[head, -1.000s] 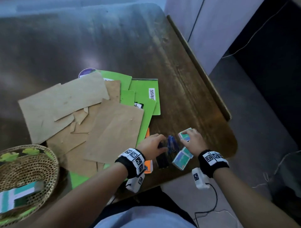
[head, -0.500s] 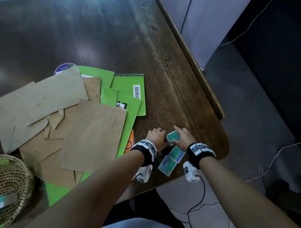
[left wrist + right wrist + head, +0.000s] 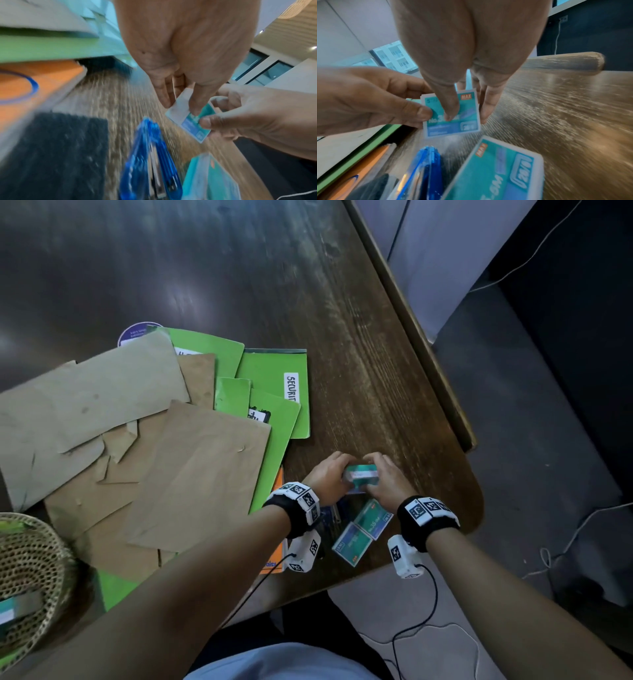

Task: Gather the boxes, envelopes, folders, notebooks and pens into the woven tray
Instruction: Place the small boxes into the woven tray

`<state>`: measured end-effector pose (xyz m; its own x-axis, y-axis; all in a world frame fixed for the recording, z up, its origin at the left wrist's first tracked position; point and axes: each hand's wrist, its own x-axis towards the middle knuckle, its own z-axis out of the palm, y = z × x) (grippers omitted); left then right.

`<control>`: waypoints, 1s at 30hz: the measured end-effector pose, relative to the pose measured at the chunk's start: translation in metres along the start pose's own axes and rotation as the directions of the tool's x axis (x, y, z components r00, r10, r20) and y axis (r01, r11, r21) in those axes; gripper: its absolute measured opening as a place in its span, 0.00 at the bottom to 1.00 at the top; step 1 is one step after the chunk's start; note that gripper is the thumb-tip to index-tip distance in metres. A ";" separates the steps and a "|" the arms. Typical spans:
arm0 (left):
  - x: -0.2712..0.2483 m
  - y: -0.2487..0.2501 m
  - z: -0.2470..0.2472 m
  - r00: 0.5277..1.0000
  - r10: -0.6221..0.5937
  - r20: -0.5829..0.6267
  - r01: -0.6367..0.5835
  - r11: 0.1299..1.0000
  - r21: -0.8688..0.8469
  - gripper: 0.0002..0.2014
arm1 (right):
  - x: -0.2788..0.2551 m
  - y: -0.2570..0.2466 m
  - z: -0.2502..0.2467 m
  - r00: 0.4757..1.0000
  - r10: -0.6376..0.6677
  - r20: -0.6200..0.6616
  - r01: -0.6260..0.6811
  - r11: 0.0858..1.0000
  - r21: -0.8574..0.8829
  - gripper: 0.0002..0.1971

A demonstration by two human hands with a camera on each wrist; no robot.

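Pinched from both sides, a small teal staple box [image 3: 361, 476] is held just above the wooden table [image 3: 359, 354] near its front right corner, the left hand [image 3: 327, 475] grasping one end with thumb and fingertips and the right hand [image 3: 385, 479] curled over the other end, its thumb laid across the printed face. The box is judged to be light but dense for its size, stiff cardboard with a glossy, somewhat slippery wrap, so it would best be taken by its short ends or flat faces, with the flaps kept closed. Just below the hands, two more teal boxes [image 3: 363, 532] lie flat side by side on the table, and a blue translucent item [image 3: 150, 162], too blurred to be named, lies beside them next to a dark flat object [image 3: 56, 148]. Further left, green folders [image 3: 274, 392] and an orange booklet [image 3: 275, 542] are overlapped by brown envelopes [image 3: 191, 474]. At the far left edge, the woven tray [image 3: 30, 559] is seen only in part; one green-and-white box [image 3: 17, 607] is already lying in it, and whatever else it holds cannot be told.
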<state>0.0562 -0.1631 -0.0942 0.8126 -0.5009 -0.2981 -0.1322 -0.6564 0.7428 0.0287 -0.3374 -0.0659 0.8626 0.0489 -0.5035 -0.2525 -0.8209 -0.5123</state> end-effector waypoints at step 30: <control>-0.477 -0.246 -0.214 0.899 -0.251 -0.359 0.238 0.968 -0.082 0.19 | -0.098 -0.394 0.299 0.623 -0.692 0.365 0.740 0.673 0.012 0.20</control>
<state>-0.1773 0.3583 -0.0061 0.9674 -0.0832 -0.2392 0.1114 -0.7084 0.6970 -0.0875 0.1518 -0.0229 0.5524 0.8059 -0.2130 0.4631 -0.5091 -0.7255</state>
